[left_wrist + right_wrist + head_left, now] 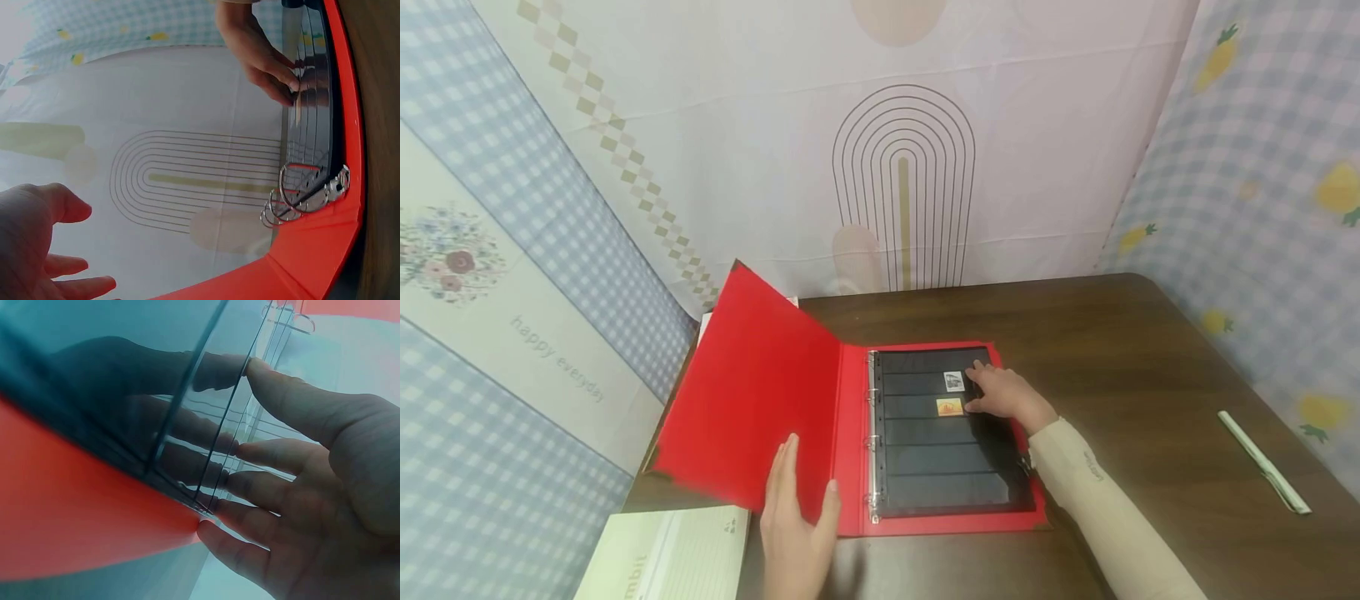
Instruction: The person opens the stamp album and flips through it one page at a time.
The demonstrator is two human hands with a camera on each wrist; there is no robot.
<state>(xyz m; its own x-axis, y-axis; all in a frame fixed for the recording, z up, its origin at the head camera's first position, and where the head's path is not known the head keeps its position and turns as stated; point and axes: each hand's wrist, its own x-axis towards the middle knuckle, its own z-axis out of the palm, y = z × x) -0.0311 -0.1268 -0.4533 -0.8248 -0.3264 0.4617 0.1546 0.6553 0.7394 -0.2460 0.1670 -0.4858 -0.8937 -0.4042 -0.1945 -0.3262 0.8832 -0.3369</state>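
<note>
A dark wooden worktop point(1120, 350) carries an open red binder point(760, 408), its cover raised at the left. The left hand point(793, 521) rests flat on that cover, fingers straight. The right hand point(1003, 393) presses straight fingers on the black stamp page point(947, 467), beside two stamps point(950, 406).

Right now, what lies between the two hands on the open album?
In the head view, the metal binder rings and red spine lie between the left hand and the right hand.
</note>
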